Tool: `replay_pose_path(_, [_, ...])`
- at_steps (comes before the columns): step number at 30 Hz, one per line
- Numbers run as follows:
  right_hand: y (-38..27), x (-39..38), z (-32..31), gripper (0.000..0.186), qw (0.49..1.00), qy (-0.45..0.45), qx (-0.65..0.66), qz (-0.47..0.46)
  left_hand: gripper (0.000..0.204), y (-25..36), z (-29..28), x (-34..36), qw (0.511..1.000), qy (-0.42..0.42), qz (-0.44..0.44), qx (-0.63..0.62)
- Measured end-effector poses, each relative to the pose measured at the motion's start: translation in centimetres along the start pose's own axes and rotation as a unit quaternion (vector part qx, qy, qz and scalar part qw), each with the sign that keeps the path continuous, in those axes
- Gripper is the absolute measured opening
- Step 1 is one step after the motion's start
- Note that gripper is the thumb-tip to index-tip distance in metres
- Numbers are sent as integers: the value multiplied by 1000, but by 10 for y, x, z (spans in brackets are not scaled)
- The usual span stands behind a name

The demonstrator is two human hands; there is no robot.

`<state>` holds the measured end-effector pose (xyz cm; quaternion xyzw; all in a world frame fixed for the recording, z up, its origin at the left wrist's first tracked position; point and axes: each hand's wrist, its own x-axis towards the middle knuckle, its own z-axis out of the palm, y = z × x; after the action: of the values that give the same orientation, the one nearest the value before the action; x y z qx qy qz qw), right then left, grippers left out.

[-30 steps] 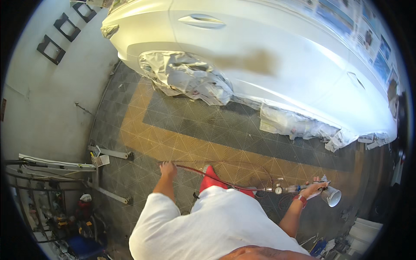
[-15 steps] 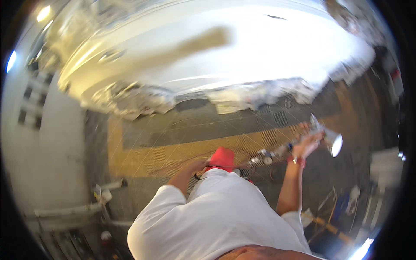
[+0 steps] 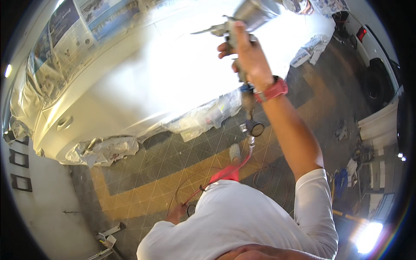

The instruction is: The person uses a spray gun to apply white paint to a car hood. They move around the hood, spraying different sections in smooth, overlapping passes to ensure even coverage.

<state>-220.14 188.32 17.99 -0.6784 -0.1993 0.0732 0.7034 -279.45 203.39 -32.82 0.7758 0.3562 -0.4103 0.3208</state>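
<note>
The fingers (image 3: 223, 50) of the right hand (image 3: 253, 60) are wrapped around the handle of a spray gun (image 3: 227, 32), which is in front of the pale car's side. Its metal cup (image 3: 258, 13) tilts in front of the same side. Below the handle is a round gauge (image 3: 255, 128), then a red hose (image 3: 242, 162), running well out from the car (image 3: 99, 99) to the left hand (image 3: 177, 213), whose grip is too small to tell. Crumpled masking (image 3: 104, 149) covers the car's wheel; patterned flooring (image 3: 143, 173) extends beside the car.
</note>
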Motion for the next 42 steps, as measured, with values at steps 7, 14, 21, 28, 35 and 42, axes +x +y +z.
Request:
replay_pose_path(7, [-8,103,71,73,976,-214,-18,-44,55,167,-38,22,999,20,-13,-40])
replay_pose_path(14, [-37,207,72,56,956,-292,-10,-20,56,243,-70,38,988,119,50,-87])
replay_pose_path(21, [-21,309,-57,57,971,-172,-163,32,46,325,-98,43,942,221,229,-104])
replay_pose_path(28, [-39,348,-197,64,928,22,-368,59,50,374,-108,52,919,261,268,-123])
replay_pose_path(35, [-34,404,-298,72,848,133,-513,25,52,458,-157,71,912,266,292,-110])
replay_pose_path(42, [2,437,-317,62,811,160,-560,-56,53,497,-182,72,919,239,294,-112])
